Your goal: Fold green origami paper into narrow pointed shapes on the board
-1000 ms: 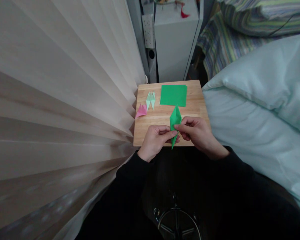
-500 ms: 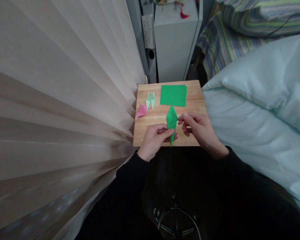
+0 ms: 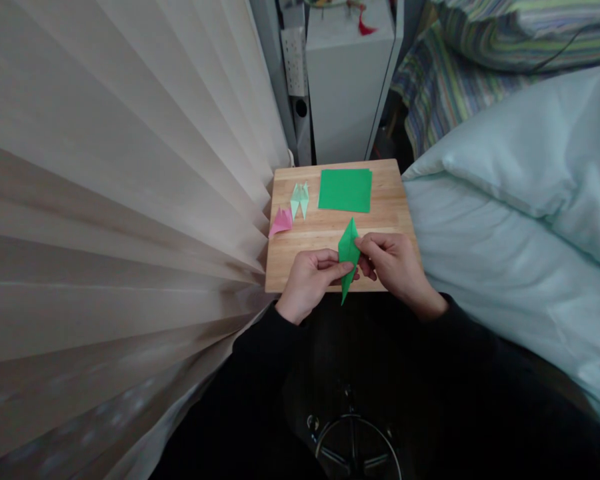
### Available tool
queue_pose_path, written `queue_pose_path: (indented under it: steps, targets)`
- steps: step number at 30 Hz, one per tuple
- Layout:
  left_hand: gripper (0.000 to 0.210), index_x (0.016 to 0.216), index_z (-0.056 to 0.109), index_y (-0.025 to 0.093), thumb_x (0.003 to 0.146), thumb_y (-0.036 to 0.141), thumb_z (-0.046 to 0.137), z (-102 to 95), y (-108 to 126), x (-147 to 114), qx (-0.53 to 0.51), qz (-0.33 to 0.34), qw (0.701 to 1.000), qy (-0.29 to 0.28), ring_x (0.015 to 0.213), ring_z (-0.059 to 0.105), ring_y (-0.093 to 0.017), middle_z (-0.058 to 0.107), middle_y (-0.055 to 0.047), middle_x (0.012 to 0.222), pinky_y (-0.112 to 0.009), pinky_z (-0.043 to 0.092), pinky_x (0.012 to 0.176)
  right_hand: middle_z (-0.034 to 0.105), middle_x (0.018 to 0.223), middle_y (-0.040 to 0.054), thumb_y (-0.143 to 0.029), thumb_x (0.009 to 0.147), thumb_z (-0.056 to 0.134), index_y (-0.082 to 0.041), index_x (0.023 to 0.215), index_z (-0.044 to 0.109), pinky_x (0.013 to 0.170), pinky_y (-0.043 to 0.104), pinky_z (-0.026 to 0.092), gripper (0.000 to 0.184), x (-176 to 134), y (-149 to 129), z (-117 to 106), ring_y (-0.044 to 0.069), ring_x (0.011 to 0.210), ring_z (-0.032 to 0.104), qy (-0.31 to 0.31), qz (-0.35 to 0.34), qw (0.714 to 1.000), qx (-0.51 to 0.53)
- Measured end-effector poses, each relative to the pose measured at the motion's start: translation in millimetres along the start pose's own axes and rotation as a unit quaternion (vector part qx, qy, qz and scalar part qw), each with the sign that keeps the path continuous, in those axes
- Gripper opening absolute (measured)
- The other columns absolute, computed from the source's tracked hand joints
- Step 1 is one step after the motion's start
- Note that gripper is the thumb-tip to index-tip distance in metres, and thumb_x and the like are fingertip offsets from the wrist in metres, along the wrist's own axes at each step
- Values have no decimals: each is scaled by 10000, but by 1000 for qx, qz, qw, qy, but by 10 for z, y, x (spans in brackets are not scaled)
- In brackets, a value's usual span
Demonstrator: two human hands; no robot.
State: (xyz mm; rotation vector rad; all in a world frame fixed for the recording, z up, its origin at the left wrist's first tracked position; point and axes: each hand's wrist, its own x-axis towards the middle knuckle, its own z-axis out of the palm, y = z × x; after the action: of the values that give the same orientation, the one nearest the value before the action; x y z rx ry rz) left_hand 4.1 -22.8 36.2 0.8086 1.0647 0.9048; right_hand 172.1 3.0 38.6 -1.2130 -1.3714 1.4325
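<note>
A green folded origami paper (image 3: 349,250), a narrow diamond with long points, is held over the near part of the small wooden table. My left hand (image 3: 316,279) pinches its lower half, thumb on top and fingers behind. At its right edge, my right hand (image 3: 393,263) grips the paper between thumb and fingers. Its other fingers are curled and partly hidden behind the paper. Beyond my hands lies a stack of green paper sheets (image 3: 345,190). Left of the stack are a pale green folded origami piece (image 3: 300,199) and a pink one (image 3: 281,221).
The wooden table (image 3: 387,220) stands beside a pleated curtain (image 3: 180,200) on the left. A bed with a pale blue quilt (image 3: 505,213) is close on the right. Behind the table is a white cabinet (image 3: 347,100); a round metal chair base (image 3: 353,420) shows below.
My right hand has closed on the paper's right edge, where before its fingers were loosely apart beside it. The paper has tilted, its top leaning right.
</note>
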Motion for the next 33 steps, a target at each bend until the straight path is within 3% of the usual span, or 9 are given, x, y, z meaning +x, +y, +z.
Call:
queue_pose_path:
  steps: [4, 9, 12, 15, 19, 22, 26, 29, 33]
  targets:
    - [236, 813, 767, 138, 727, 323, 885, -29, 4, 7, -17, -3, 1000, 16, 744, 742, -167, 782, -62, 780, -317, 586, 794, 572, 505, -10, -577, 949, 594, -191, 622, 619, 444, 253, 366, 507, 27, 31, -10, 93, 438, 488, 9, 9, 1000, -4]
    - [316, 866, 751, 137, 733, 390, 886, -42, -6, 27, -33, -4, 999, 21, 721, 741, -169, 768, -59, 807, -350, 607, 805, 593, 580, -37, -525, 775, 821, -195, 787, 662, 450, 249, 380, 367, 41, 64, -16, 103, 485, 519, -56, 27, 997, 39]
    - [309, 891, 735, 141, 731, 360, 883, -20, -6, 29, -36, -2, 999, 18, 684, 718, -142, 751, -40, 808, -311, 595, 748, 561, 553, -54, -469, 749, 843, -208, 741, 614, 439, 249, 354, 347, 55, 106, -16, 97, 466, 488, -28, 33, 996, 73]
    - [257, 903, 726, 164, 725, 286, 867, -56, 0, 51, -23, 43, 997, 66, 647, 673, -107, 726, -3, 774, -255, 546, 683, 599, 600, -29, -439, 757, 822, -208, 763, 629, 484, 273, 416, 300, 89, 146, -47, 123, 517, 534, 4, 30, 997, 68]
    - [139, 795, 751, 178, 725, 255, 843, -204, 55, 91, 113, 109, 977, 142, 639, 623, -125, 695, 7, 677, -262, 493, 657, 738, 1061, 82, -420, 724, 858, -226, 1051, 667, 801, 401, 557, 426, 120, 103, -158, 251, 950, 687, 124, -59, 989, -47]
    - [87, 747, 772, 177, 708, 211, 842, -270, 102, 96, 210, 116, 964, 116, 705, 643, -155, 735, -20, 740, -306, 508, 742, 692, 1323, 125, -436, 701, 900, -246, 1197, 676, 1046, 518, 475, 576, 104, 24, -224, 343, 1235, 618, 117, -150, 964, -188]
    - [205, 791, 760, 170, 669, 264, 897, -230, 87, 91, 154, 114, 977, 89, 692, 642, -145, 731, -21, 753, -289, 504, 713, 792, 909, 65, -459, 850, 782, -243, 867, 774, 858, 436, 521, 217, 40, -2, -156, 275, 875, 712, -57, -112, 969, -214]
    - [244, 769, 732, 173, 665, 304, 910, -172, 57, 90, 67, 132, 984, 101, 663, 617, -115, 703, 1, 725, -247, 482, 660, 754, 776, 37, -480, 904, 717, -218, 796, 771, 687, 345, 479, 289, -12, 26, -26, 198, 716, 640, -81, -61, 985, -143]
    - [233, 749, 727, 166, 680, 309, 898, -121, 72, 73, -2, 125, 986, 109, 604, 556, -77, 672, 18, 687, -215, 430, 602, 662, 656, -1, -533, 826, 776, -196, 761, 753, 541, 281, 385, 344, -42, 60, 100, 130, 587, 522, -82, 16, 996, 0]
